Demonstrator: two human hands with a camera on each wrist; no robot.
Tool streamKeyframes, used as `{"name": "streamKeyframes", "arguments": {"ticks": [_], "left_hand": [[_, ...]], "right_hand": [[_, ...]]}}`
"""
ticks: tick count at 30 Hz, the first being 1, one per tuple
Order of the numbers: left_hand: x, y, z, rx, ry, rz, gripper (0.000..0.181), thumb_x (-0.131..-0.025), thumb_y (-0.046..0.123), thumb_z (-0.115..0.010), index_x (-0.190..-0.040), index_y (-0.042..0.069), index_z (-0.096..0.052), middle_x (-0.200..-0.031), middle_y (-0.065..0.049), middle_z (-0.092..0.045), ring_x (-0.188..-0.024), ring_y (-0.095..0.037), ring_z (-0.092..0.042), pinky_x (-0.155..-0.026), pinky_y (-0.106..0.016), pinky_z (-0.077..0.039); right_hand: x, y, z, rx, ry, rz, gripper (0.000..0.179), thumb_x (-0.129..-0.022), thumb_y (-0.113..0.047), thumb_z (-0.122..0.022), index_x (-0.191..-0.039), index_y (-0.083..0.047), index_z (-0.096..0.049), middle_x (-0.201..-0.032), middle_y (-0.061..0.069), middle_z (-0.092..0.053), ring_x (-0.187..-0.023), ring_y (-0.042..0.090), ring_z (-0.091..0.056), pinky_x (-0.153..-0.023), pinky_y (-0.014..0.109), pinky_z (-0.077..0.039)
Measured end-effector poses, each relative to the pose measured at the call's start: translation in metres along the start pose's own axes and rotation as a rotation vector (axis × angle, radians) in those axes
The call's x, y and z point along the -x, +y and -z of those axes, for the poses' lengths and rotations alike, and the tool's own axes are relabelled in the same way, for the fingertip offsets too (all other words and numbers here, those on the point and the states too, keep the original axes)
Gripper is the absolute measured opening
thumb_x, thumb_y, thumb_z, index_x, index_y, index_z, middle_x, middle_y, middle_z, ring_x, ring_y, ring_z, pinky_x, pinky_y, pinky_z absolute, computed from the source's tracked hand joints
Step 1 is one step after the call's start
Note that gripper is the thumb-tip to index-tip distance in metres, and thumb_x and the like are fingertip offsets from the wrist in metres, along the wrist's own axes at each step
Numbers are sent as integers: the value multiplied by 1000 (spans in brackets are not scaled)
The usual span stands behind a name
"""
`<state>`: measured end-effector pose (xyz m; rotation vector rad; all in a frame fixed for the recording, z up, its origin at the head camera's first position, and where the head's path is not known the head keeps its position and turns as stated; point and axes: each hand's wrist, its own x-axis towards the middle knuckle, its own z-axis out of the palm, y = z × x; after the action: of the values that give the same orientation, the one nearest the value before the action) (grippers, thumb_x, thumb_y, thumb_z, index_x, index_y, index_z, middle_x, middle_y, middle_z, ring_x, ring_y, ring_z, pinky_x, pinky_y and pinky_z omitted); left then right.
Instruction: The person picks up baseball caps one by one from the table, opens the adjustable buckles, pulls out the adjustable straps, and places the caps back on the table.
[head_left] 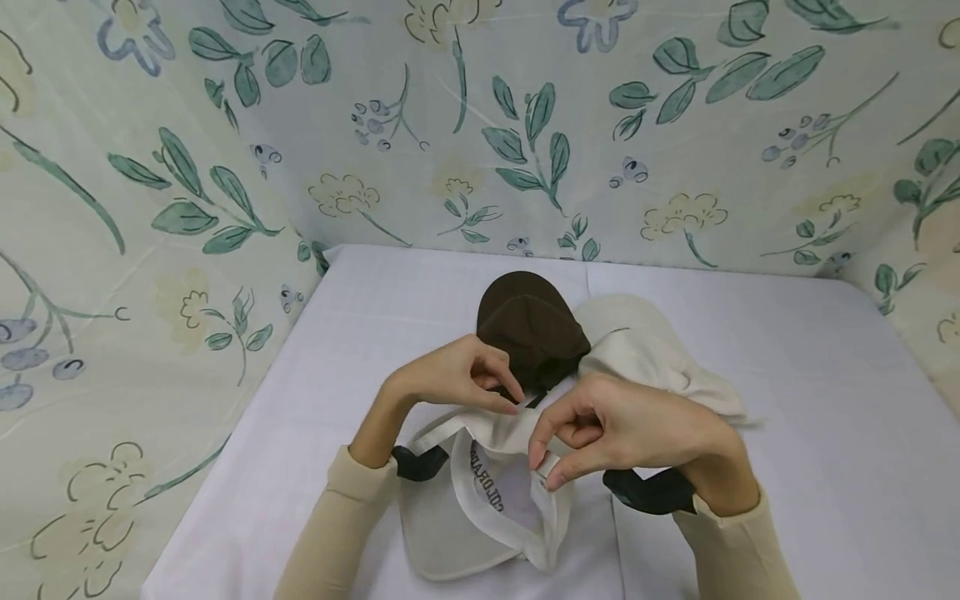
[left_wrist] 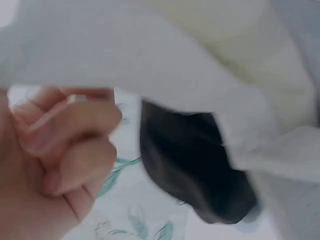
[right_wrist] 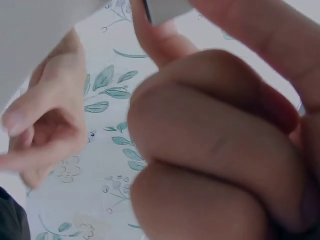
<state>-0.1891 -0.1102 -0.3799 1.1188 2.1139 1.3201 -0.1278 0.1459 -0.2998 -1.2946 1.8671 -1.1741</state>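
A pale cream cap (head_left: 438,529) lies with its inside showing; dark lettering (head_left: 486,477) reads mirrored through it. My left hand (head_left: 461,373) is at its far edge, thumb and index fingertip pinching the cap's band. With thumb and index finger my right hand (head_left: 630,423) pinches the end of the cap's back strap (head_left: 546,472). In the right wrist view a bit of the light strap (right_wrist: 167,10) shows between those fingers. The left wrist view has the pale band (left_wrist: 125,50) close up, in front of part of the left hand (left_wrist: 60,155).
Beyond the hands lies a dark brown cap (head_left: 525,321), and to its right an off-white cap (head_left: 645,354). All are on a white-covered table (head_left: 795,350). Flower-patterned cloth (head_left: 420,150) hangs behind and at the sides.
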Motion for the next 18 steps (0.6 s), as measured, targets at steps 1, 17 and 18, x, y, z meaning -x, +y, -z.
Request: {"name": "streamKeyframes", "arguments": {"ticks": [1,17,18], "left_hand": [[4,3,3,32,-14,-25,14,-88,9,-83,-101,4,-82,-69,2,-47,-64,-8,-41,-61,-20,-37],[11,47,-7,-226,26,-100,14,-79,11,-90,-92,9,-85,-71,-2,-53,-65,-5,-47,-62,-17,-41],[10,46,-9,-238,36,-102,11,-80,10,-90,-90,10,-85,-70,0,-52,-64,-3,-47,-62,-17,-41]], "right_hand": [[1,-2,1,-8,24,-12,13,-92,-20,-79,-102,-12,-77,-57,4,-26,-52,0,-22,-45,19,-23],[18,-11,12,-22,241,-213,11,-92,-18,-79,-103,-15,-77,-61,8,-25,-51,10,-23,-55,24,-42],[18,-11,12,-25,240,-213,11,-92,-17,-79,-103,-15,-77,-62,8,-25,-52,11,-23,-55,24,-43]]}}
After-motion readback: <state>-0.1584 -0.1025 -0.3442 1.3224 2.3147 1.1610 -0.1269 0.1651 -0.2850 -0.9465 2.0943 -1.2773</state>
